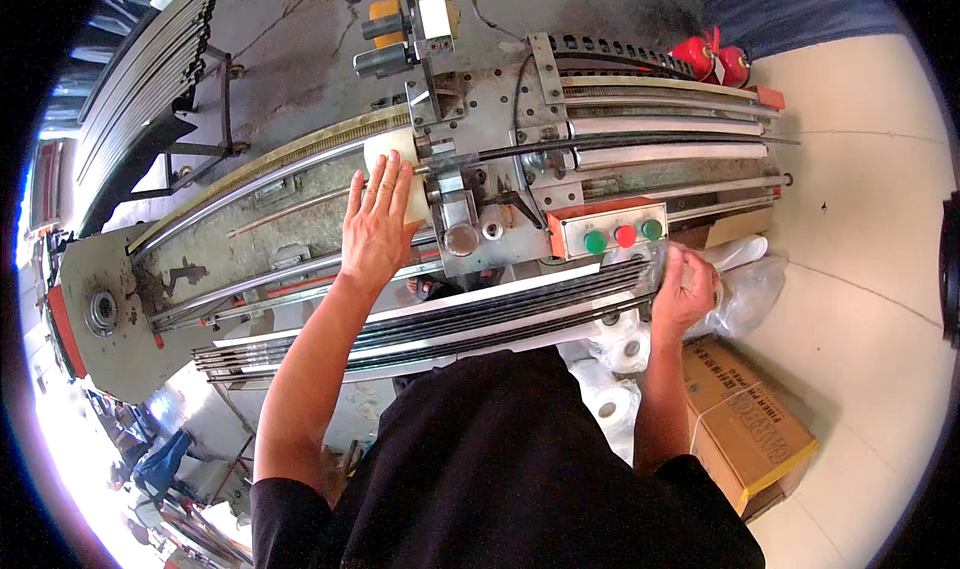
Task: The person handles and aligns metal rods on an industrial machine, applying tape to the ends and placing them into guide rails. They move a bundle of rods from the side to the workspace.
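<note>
Over a long rail-mounted machine, the left hand is pressing down while the right hand is curling beside a bundle of thin black rods.

On the machine's carriage side, the left hand is lying with its fingers extended and nearly together, touching a cream-coloured block from above and gripping nothing; the right hand is bending its fingers toward the thumb at the rods' right ends, next to some clear plastic film, and whether it is grasping either cannot be told. Between the machine and the person's black shirt, the rods are lying lengthwise, while a control box with green and red buttons is sitting just beyond their right ends.
</note>
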{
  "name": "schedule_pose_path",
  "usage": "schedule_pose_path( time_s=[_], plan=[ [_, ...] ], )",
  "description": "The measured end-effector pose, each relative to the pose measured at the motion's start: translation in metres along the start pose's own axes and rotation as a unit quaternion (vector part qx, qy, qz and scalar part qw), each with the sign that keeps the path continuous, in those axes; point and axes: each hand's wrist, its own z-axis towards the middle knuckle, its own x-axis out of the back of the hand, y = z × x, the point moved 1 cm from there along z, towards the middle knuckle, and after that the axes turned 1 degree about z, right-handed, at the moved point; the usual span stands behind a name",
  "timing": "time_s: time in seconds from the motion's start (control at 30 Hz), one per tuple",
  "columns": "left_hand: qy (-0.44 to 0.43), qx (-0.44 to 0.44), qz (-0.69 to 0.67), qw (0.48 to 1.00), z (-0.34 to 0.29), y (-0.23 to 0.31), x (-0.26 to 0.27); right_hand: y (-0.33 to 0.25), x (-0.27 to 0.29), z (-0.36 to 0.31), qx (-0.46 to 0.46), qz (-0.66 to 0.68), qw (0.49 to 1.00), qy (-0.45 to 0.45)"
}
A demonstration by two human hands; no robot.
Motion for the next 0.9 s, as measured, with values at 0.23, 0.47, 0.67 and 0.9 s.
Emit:
schedule_pose_path(
  time_s=[0.23, 0.47, 0.67, 0.9],
  plan=[
    [0.017, 0.007, 0.015, 1.0, -0.001, 0.001, 0.006, 0.005, -0.008, -0.002, -0.072, 0.03, 0.97, -0.232],
    [0.034, -0.003, 0.002, 0.999, -0.005, 0.0, 0.0, -0.065, -0.011, 0.018, -0.351, 0.738, 0.518, -0.252],
    [0.022, 0.001, 0.014, 1.0, -0.005, 0.001, 0.007, -0.095, -0.028, 0.033, -0.337, 0.747, 0.488, -0.302],
    [-0.029, 0.001, 0.058, 0.998, -0.01, -0.012, 0.011, -0.139, -0.033, 0.022, -0.267, 0.628, 0.639, -0.356]
  ],
)
